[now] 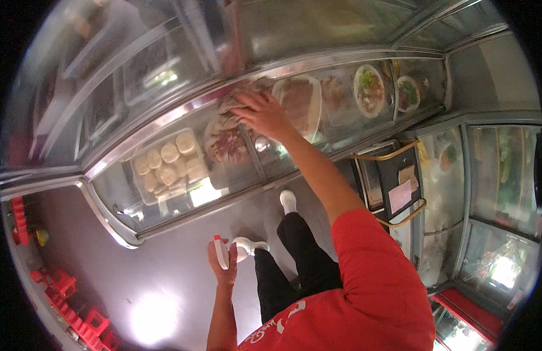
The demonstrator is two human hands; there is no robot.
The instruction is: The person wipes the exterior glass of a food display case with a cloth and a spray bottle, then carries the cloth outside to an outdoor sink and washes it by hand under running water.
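Observation:
My right hand (pixel 266 115) reaches out over the glass display case (pixel 293 164) and presses a crumpled, greyish cloth (pixel 229 104) against its glass near the upper metal rail. Lower down, my left hand (pixel 225 271) grips a white spray bottle (pixel 221 253) with a red nozzle tip. Behind the glass sits a clear plastic container (pixel 144 199) of several pale round buns (pixel 169 152). Beside it is reddish sliced meat (pixel 229 145), partly hidden by glare and my hand. A white tray (pixel 315 109) and a bowl of chopped greens (pixel 369 90) are farther right.
A black panel (pixel 385 186) with brass-coloured handles and pinned papers (pixel 400 196) stands at right, next to another glass cabinet (pixel 503 175). Red plastic stools (pixel 63 283) line the far left. The grey floor (pixel 187 259) reflects bright light.

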